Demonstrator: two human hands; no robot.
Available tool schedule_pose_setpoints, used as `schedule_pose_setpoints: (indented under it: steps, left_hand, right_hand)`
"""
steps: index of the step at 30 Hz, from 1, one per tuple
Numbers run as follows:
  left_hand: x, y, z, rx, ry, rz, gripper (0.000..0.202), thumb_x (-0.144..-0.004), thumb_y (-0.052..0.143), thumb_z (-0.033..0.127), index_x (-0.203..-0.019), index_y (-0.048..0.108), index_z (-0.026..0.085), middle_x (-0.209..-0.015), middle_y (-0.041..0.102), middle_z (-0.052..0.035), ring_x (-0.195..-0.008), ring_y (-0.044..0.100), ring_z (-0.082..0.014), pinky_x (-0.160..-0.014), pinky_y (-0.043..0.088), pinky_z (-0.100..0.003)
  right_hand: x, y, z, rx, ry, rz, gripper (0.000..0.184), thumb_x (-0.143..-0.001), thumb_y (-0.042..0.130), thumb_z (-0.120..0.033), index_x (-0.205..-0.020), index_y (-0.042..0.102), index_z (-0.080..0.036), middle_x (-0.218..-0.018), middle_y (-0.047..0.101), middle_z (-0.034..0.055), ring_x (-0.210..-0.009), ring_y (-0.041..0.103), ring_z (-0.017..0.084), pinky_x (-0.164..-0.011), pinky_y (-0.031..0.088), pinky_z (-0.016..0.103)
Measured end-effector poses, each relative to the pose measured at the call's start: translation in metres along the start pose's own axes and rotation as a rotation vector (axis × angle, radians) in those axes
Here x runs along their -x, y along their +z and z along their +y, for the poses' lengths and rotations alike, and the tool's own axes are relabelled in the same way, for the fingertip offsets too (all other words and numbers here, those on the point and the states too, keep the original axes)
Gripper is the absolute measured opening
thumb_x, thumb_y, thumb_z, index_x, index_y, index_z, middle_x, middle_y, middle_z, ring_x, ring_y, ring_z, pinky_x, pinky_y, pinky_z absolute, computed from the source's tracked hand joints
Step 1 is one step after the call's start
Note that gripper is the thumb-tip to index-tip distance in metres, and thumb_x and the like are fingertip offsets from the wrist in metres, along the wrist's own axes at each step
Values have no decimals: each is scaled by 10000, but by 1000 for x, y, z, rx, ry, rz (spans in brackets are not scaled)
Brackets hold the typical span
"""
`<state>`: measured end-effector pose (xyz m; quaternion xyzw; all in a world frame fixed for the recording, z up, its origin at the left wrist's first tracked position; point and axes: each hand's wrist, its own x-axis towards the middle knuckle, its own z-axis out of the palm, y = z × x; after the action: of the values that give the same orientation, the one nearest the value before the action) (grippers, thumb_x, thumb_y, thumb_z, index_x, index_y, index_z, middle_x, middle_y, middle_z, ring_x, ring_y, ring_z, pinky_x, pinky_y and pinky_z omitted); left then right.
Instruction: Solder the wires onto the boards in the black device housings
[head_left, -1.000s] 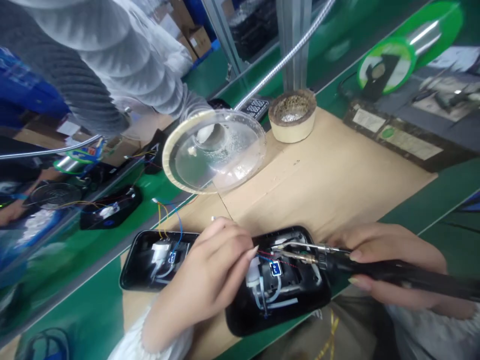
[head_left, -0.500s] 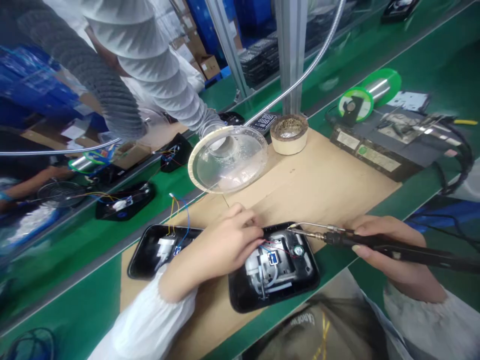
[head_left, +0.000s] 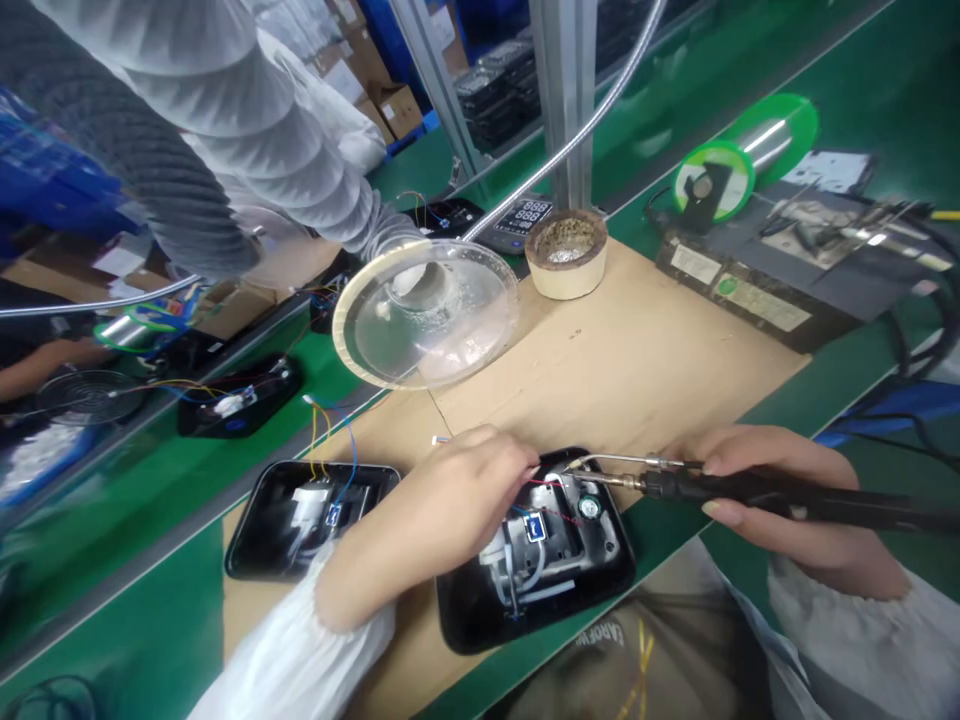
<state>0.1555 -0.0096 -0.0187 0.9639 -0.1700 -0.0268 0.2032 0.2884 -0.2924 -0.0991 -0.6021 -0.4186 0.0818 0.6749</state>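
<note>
My right hand [head_left: 787, 480] is wrapped round a black soldering iron [head_left: 750, 492] with a thin metal feed tube along its top. Its tip reaches over the upper edge of an open black device housing [head_left: 540, 630]. Inside the housing are a small blue board [head_left: 535, 527], pale tubes and a round part [head_left: 589, 507]. My left hand [head_left: 480, 480] is closed above the housing's upper left side, fingertips pinched on a thin red wire [head_left: 541, 483]. The hand hides part of the wiring. To the left lies a second black housing [head_left: 247, 545] with yellow and blue wires standing up.
A clear fume hood [head_left: 435, 330] on a ribbed white hose [head_left: 300, 170] hangs over the cardboard [head_left: 630, 350]. Behind stands a round tip-cleaning pot [head_left: 566, 275]. A solder spool [head_left: 712, 190] sits on a grey box [head_left: 750, 285] at right. Another person's arm [head_left: 37, 370] shows far left.
My left hand has drawn its fingertips together and shifted slightly right over the housing. The iron tip has moved slightly left and down. The view has shifted a little.
</note>
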Motion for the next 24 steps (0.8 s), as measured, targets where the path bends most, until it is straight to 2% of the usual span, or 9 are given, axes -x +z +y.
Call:
schedule_pose_setpoints:
  steps: [4,8,11,15,22,24]
  left_hand:
    - [2,-4,1,-10,23,6,152,-1073,405,245,-1100,493,124,-862,582,-56,-733,497,-170,-620,427,-293]
    - [4,-10,2,6,69,-96,123,-1061,387,171,-1009,498,158,-859,538,-43,-762,447,-172,-671,426,-308]
    - [4,-11,2,-34,36,-150,138,-1056,403,153,-1006,532,154,-866,517,-45,-792,443,-182,-685,416,-314]
    - [4,-10,3,-84,-14,-165,137,-1062,419,169,-1054,552,140,-893,497,-49,-807,454,-184,-672,403,-302]
    - [6,-7,4,-124,-84,-191,129,-1066,424,168,-1104,544,136,-938,487,-47,-839,478,-181,-689,406,-297]
    - [5,-7,6,-126,-85,-200,141,-1069,415,168,-1104,546,134,-942,488,-49,-836,477,-181,-684,401,-300]
  right_hand:
    - [-5,-5,5,-23,-41,-88,329,-806,725,-40,-1071,676,-227,-860,697,38,-811,721,208,-744,647,350]
    - [-5,-6,8,-65,-31,-107,358,-806,725,-36,-1108,670,-220,-875,697,59,-833,720,238,-712,640,382]
    - [-7,-5,7,-95,-30,-119,373,-811,714,-29,-1131,674,-217,-865,700,76,-836,722,263,-753,646,446]
    - [-10,-5,7,-119,-59,-151,361,-833,692,-38,-1150,667,-210,-841,693,84,-771,711,252,-797,644,491]
    - [-13,-9,9,-38,-97,-258,358,-858,725,-99,-1187,647,-216,-903,726,103,-857,743,263,-776,671,409]
    - [-16,-7,7,-8,-81,-227,282,-862,763,-175,-1130,692,-224,-867,743,97,-817,755,257,-749,680,374]
